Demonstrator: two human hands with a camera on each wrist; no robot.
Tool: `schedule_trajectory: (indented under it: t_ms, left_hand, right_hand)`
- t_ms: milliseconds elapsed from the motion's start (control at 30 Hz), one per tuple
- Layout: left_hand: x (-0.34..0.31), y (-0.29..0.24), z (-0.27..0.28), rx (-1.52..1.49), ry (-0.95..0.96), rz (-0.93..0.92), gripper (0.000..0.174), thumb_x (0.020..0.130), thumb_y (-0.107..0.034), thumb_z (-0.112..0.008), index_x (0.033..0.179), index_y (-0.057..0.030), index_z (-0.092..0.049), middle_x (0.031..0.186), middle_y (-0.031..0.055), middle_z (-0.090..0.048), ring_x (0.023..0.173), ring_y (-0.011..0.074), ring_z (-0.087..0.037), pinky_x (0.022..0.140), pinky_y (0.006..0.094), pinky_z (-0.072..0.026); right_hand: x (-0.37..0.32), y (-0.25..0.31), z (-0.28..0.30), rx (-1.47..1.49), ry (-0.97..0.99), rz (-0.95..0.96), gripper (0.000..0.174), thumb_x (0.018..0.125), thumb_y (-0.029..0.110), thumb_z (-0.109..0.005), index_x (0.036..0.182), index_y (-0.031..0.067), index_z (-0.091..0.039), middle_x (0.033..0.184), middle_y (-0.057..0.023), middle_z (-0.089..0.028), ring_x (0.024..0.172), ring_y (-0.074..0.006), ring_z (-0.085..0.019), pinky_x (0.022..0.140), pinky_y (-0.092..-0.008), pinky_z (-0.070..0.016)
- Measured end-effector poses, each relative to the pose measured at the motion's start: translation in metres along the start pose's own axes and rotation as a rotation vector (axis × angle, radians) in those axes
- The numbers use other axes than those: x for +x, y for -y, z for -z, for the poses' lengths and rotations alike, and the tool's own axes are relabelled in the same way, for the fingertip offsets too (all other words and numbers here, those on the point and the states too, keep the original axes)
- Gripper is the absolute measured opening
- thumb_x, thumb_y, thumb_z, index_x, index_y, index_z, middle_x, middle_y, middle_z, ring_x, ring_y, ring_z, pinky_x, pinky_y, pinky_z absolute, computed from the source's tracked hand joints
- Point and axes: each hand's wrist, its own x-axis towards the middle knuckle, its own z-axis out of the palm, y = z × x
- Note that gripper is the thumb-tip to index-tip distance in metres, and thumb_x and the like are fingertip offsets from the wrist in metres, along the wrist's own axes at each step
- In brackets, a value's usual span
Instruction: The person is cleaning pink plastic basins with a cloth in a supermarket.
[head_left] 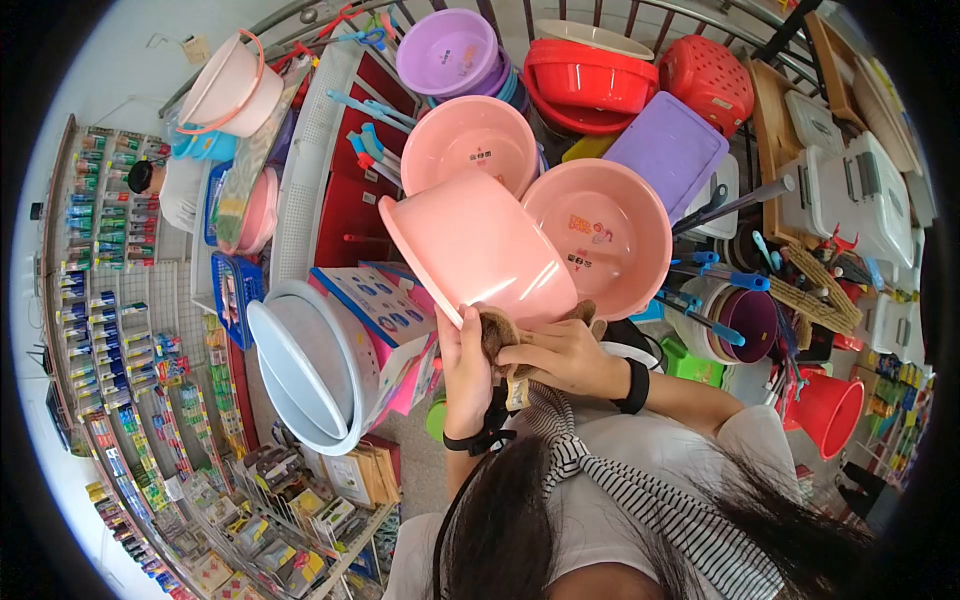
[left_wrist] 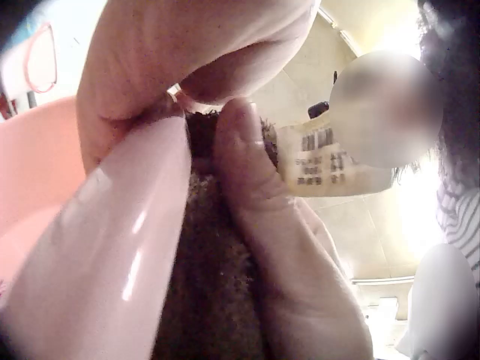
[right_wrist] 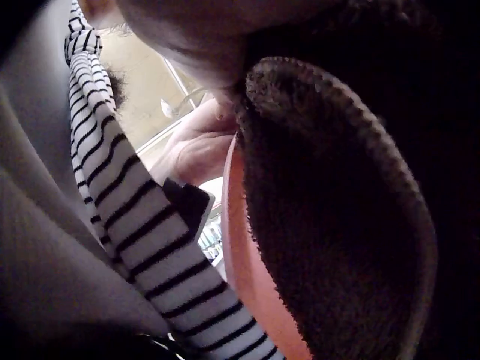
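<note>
A pink plastic basin is tilted on its side in front of the person, its rim toward the left hand. That hand grips the rim, with a bunched brown fuzzy cloth beside its fingers. From the other side the right hand pinches the same cloth, close to the left fingers. A pale printed label with a barcode hangs off the cloth in the left wrist view. In the right wrist view the cloth shows a stitched edge and overlaps the basin's pink wall.
Two more pink basins stand just behind, near purple basins and red ones. Pale blue tubs are at the left. Mop handles jut in from the right. A striped scarf hangs down the person's front.
</note>
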Motion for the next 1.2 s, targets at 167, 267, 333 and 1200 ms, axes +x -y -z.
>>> schedule_trajectory:
  t_ms: [167,267,333,1200]
  left_hand:
    - [-0.006,-0.007,-0.006,0.137,0.072,-0.022,0.035,0.102,-0.027,-0.04,0.128,-0.0034,-0.039,0.103,0.0033,-0.051,0.091,0.0075,-0.049,0.082,0.0226,-0.0422]
    - [-0.001,0.008,0.0,0.159,0.037,-0.127,0.039,0.102,-0.026,-0.04,0.132,-0.0002,-0.038,0.114,0.0059,-0.052,0.1,0.0103,-0.05,0.086,0.0248,-0.0424]
    - [-0.002,0.01,0.002,0.211,-0.047,-0.203,0.045,0.102,-0.027,-0.041,0.137,0.0017,-0.036,0.125,0.0093,-0.051,0.11,0.0145,-0.051,0.093,0.0292,-0.0427]
    - [-0.002,0.011,0.006,0.333,0.049,-0.345,0.039,0.09,-0.022,-0.065,0.114,0.0047,-0.051,0.102,0.0089,-0.06,0.091,0.0128,-0.055,0.081,0.0267,-0.0446]
  right_hand:
    - [0.012,-0.002,0.009,-0.026,-0.051,-0.06,0.044,0.067,0.01,-0.07,0.109,0.0121,-0.058,0.089,-0.0058,-0.063,0.075,-0.0226,-0.063,0.064,-0.0353,-0.0523]
    - [0.015,-0.009,0.015,-0.189,-0.117,-0.062,0.041,0.068,0.009,-0.07,0.107,0.0115,-0.058,0.087,-0.006,-0.064,0.074,-0.022,-0.065,0.062,-0.034,-0.0521]
    - [0.023,-0.016,0.023,-0.252,-0.227,-0.122,0.039,0.07,0.008,-0.069,0.107,0.0116,-0.06,0.084,-0.0059,-0.065,0.073,-0.022,-0.065,0.061,-0.0334,-0.052]
    - [0.047,-0.01,0.046,-0.357,-0.167,0.03,0.038,0.073,0.002,-0.06,0.109,0.0088,-0.065,0.11,-0.006,-0.06,0.082,-0.0218,-0.065,0.064,-0.0315,-0.0541]
